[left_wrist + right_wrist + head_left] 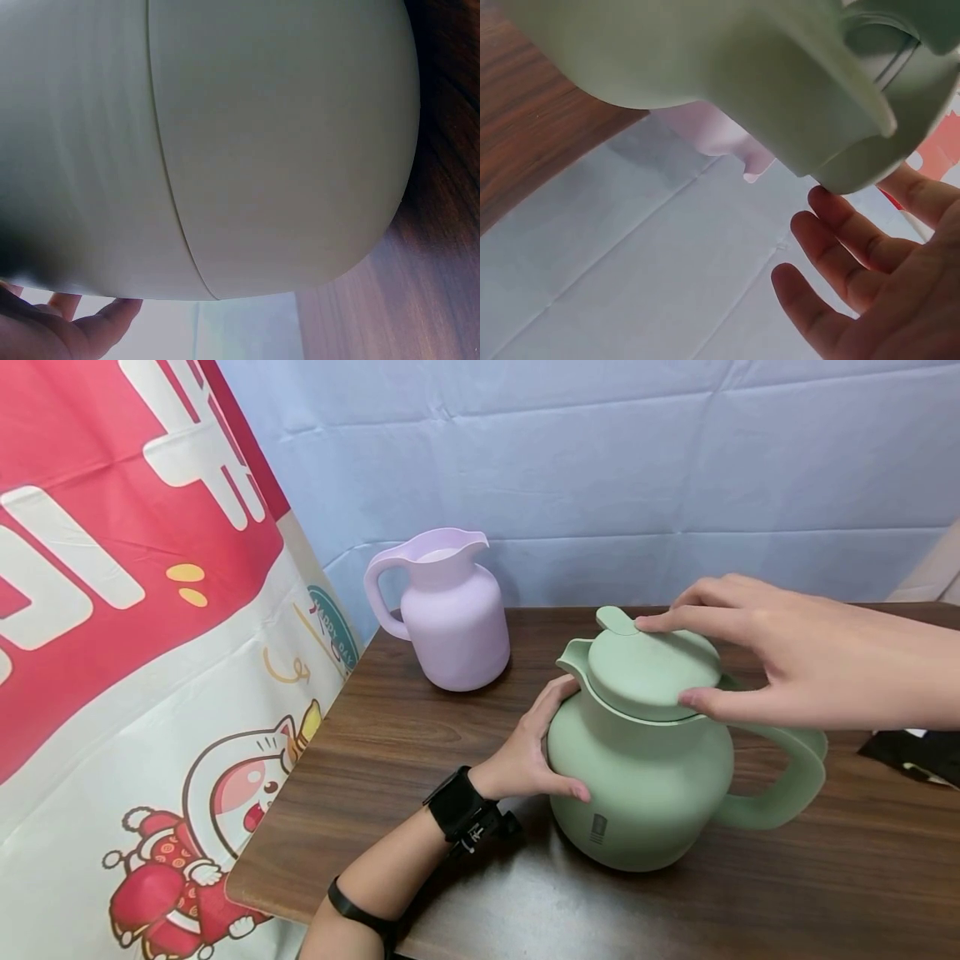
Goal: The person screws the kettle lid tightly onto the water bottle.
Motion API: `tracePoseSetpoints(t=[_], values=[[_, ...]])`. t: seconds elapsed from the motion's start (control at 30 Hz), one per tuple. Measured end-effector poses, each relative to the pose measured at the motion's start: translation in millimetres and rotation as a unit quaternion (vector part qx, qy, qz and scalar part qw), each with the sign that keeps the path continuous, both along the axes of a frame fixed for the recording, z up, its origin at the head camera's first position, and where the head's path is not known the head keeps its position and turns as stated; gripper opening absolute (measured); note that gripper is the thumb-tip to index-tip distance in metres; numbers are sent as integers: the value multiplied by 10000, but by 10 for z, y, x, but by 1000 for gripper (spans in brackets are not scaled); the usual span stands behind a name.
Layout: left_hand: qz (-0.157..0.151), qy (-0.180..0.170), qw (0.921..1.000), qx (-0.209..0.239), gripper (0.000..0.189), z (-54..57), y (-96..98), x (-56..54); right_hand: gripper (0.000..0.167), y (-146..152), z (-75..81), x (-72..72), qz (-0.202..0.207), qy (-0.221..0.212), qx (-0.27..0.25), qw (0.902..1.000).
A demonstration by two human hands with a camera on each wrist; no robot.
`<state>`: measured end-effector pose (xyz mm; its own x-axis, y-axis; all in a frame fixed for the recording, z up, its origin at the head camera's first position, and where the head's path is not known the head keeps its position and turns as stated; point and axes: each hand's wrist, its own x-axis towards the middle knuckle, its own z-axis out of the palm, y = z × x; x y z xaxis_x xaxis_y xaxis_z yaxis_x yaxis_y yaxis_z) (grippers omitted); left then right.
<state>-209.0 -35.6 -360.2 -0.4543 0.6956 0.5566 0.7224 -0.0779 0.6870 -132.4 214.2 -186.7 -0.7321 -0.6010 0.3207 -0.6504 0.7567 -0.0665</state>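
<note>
A pale green vacuum jug [637,785] stands upright on the table, its spout to the left and its handle [787,785] to the right. My left hand [531,747] holds the round body from the left, thumb in front and fingers round the far side. In the left wrist view the jug body [270,142] hides most of that hand [67,330]. On top sits a round green lid [652,672] with a tab. My right hand [750,643] holds this lid, thumb at its near rim; in the right wrist view other fingers [840,247] spread beside its far edge.
A lilac jug [457,618] with an open top stands behind on the left. Black items [915,756] lie to the right on the wooden table [420,743]. A pale blue cloth [600,468] hangs behind, and a printed red and white cloth [135,635] hangs left.
</note>
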Motion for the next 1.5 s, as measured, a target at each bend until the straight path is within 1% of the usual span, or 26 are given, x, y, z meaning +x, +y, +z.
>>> tracePoseSetpoints(t=[0.1, 0.2, 0.4, 0.47, 0.53, 0.63, 0.77, 0.83, 0.87, 0.97, 1.2, 1.37, 1.5], values=[[5, 18, 10000, -10, 117, 0, -1, -2, 63, 25, 9, 6, -16, -26, 67, 10000], [4, 30, 10000, -16, 117, 1, -1, -2, 64, 38, 15, 4, -38, -8, 62, 10000], [15, 27, 10000, -2, 117, 1, -4, -3, 53, 35, 13, -3, -19, 73, -116, 9999], [21, 31, 10000, 1, 117, 0, -5, -4, 50, 25, 12, -4, -12, -15, -209, 9998], [21, 30, 10000, 4, 117, 2, -7, -3, 48, 12, 14, -5, -15, -190, -299, 9994], [10, 15, 10000, 8, 117, 1, -7, -2, 61, -5, 18, -12, -56, -453, -356, 9983], [8, -1, 10000, 10, 118, 0, -3, -2, 56, -20, 29, -19, -187, -635, -262, 9975], [0, -2, 10000, -1, 118, 3, -1, 0, 45, -21, 36, -19, -243, -687, -217, 9971], [-5, -4, 10000, -6, 118, 4, -1, 0, 42, -21, 37, -19, -261, -716, -210, 9969], [-21, -8, 10000, -16, 117, 7, 1, 1, 42, -16, 42, -20, -303, -757, -222, 9964], [-33, -36, 10000, -42, 117, -1, -4, 3, 49, 22, 28, -40, -245, -703, -323, 9967], [-33, -17, 10000, -30, 117, 0, -5, 3, 53, 54, 22, -29, -278, -689, -453, 9962], [-19, -14, 10000, -27, 117, 2, -2, 3, 62, 69, 16, -17, -288, -612, -453, 9967]])
